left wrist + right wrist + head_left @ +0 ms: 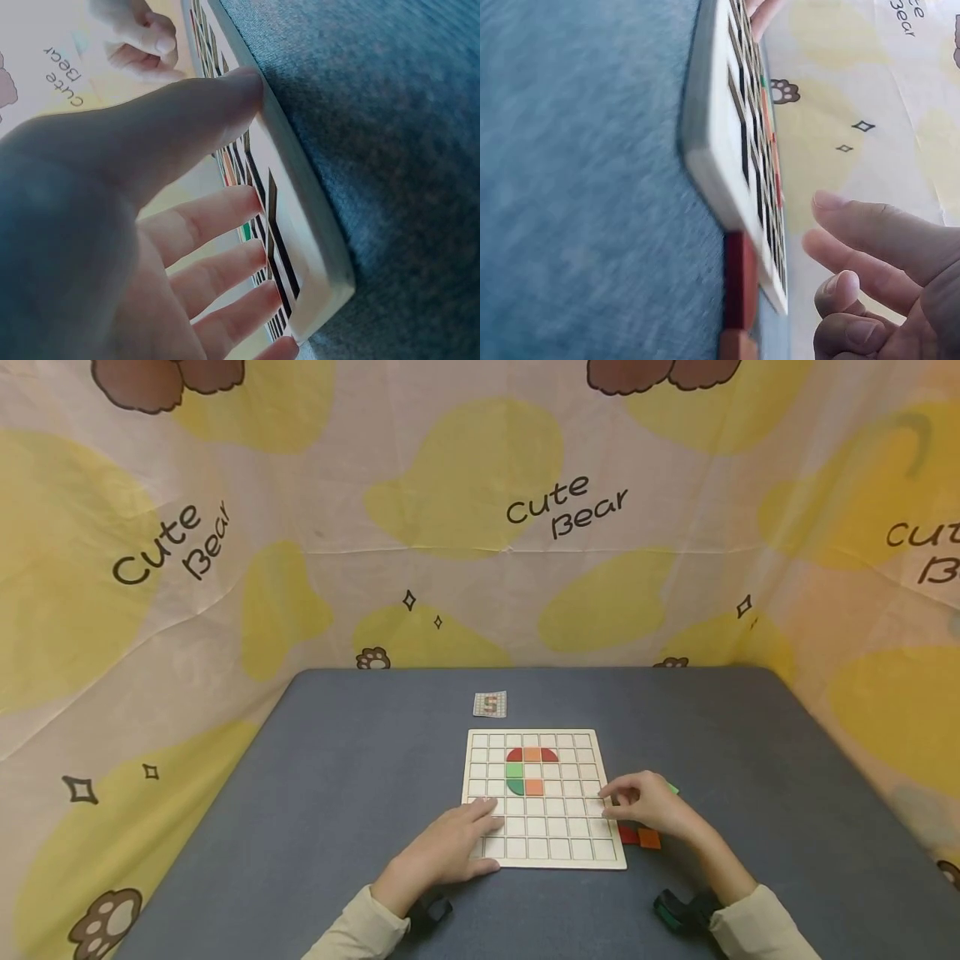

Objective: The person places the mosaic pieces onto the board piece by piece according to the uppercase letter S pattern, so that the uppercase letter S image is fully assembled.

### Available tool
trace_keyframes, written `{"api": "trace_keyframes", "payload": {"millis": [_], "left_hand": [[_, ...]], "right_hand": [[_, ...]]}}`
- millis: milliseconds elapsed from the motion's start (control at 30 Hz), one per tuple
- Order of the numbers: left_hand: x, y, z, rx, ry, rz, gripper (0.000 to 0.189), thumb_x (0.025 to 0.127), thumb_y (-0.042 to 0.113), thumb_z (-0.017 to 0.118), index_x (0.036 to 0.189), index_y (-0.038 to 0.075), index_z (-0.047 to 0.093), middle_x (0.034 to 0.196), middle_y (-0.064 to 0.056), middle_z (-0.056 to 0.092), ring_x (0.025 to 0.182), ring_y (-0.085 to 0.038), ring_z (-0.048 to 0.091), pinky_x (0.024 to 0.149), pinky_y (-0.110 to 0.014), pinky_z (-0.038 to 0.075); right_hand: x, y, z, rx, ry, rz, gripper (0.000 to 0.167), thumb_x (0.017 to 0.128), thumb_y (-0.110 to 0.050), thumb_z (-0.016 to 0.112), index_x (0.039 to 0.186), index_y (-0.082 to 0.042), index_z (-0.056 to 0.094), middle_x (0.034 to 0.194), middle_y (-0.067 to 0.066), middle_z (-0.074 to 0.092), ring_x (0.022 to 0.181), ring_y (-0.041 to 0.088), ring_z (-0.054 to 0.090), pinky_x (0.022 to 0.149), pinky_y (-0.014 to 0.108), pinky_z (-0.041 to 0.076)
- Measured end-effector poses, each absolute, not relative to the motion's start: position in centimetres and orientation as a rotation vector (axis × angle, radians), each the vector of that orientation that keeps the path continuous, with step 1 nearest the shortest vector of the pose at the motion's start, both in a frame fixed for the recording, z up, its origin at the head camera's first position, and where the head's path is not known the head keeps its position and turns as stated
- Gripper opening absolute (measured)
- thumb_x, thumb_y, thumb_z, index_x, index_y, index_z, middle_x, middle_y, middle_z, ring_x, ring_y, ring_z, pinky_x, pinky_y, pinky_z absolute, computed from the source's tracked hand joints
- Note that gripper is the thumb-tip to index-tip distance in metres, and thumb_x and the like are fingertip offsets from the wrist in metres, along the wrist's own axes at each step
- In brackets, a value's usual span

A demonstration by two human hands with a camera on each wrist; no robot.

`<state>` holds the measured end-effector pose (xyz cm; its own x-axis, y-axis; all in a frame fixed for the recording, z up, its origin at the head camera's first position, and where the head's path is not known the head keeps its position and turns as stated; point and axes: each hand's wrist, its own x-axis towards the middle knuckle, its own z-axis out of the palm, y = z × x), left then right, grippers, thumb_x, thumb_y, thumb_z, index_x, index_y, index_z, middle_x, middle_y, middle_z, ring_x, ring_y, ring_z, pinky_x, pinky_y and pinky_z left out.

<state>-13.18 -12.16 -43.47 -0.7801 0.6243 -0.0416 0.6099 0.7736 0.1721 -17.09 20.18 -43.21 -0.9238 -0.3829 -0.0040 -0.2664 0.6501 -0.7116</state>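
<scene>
A white grid board (558,863) lies on the table. In its upper cells sit two red rounded pieces (514,755), two orange squares (534,787), a light green square (514,770) and a dark green rounded piece (516,787). My left hand (442,847) rests on the board's near left corner with fingers spread, its thumb along the near edge in the left wrist view. At the right edge hovers my right hand (651,803), thumb and index finger apart, other fingers loosely bent, with nothing visible between them.
Right of the board lie a red piece (628,835) and an orange square (649,839); a green piece (673,788) is partly hidden behind the right hand. Beyond the board lies a small pattern card (490,704). Printed cloth (465,485) surrounds the table.
</scene>
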Motion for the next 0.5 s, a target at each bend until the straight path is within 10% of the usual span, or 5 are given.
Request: {"api": "trace_keyframes", "payload": {"millis": [500], "left_hand": [[-13.2,-12.2,-43.5,1.003,2.858,0.222,0.054,0.085,0.04,0.07,0.131,0.013,0.058,0.146,-0.01,0.049,0.136,-0.028,0.049,0.109,-0.041,0.045]], "right_hand": [[-16.4,22.6,-43.7,-0.603,2.618,-1.165,0.033,0.077,-0.018,0.079,0.099,0.005,0.071,0.06,-0.008,0.046,0.049,-0.004,0.036,0.048,0.015,0.031]]}}
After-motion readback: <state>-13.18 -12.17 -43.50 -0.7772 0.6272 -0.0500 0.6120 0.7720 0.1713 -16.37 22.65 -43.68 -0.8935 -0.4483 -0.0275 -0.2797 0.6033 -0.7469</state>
